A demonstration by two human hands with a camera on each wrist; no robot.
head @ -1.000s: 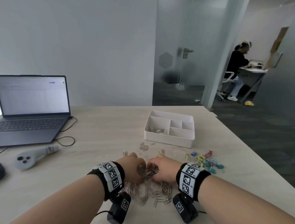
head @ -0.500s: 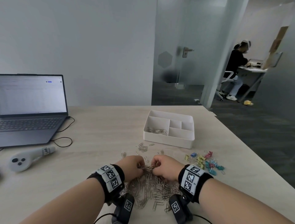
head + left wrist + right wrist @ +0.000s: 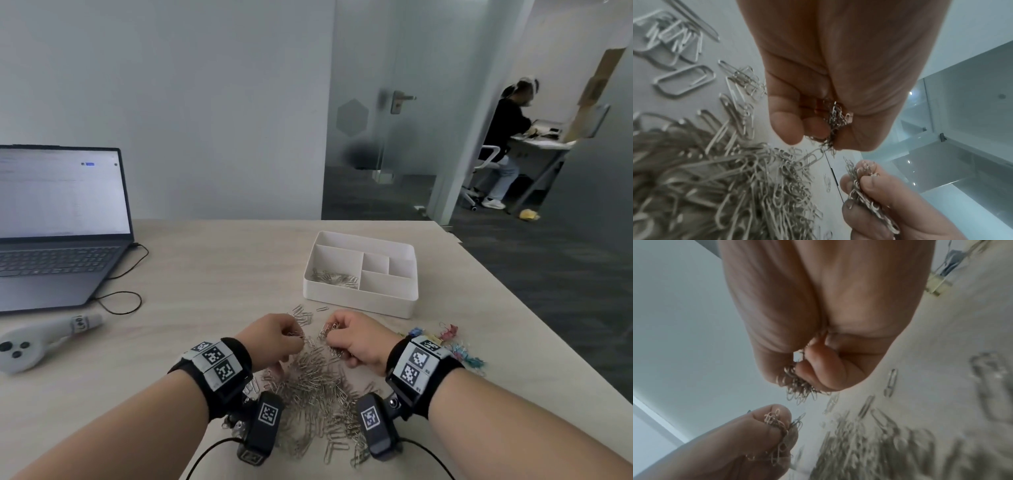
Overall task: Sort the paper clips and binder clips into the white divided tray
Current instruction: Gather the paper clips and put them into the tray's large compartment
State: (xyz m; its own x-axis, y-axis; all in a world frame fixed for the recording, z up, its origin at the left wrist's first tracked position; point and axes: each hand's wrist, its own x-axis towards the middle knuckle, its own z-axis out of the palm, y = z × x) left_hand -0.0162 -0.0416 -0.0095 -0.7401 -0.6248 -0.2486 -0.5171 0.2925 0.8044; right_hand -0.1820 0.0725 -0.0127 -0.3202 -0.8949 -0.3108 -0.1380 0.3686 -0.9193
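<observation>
Now, your hands: left hand (image 3: 274, 337) and right hand (image 3: 356, 339) each curl around a bunch of silver wire paper clips (image 3: 835, 120).
Tray direction: white divided plastic tray (image 3: 359, 301) lies ahead, slightly right, so your right hand is nearer.

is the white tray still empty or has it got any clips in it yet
Partly filled. The white divided tray has silver paper clips in its large near-left compartment; the other compartments look empty. No binder clips in it.

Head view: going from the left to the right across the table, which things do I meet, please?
Laptop → white controller → left hand → right hand → colored binder clips. I leave out the paper clip pile and the tray, which overlap the hands in this order.
</observation>
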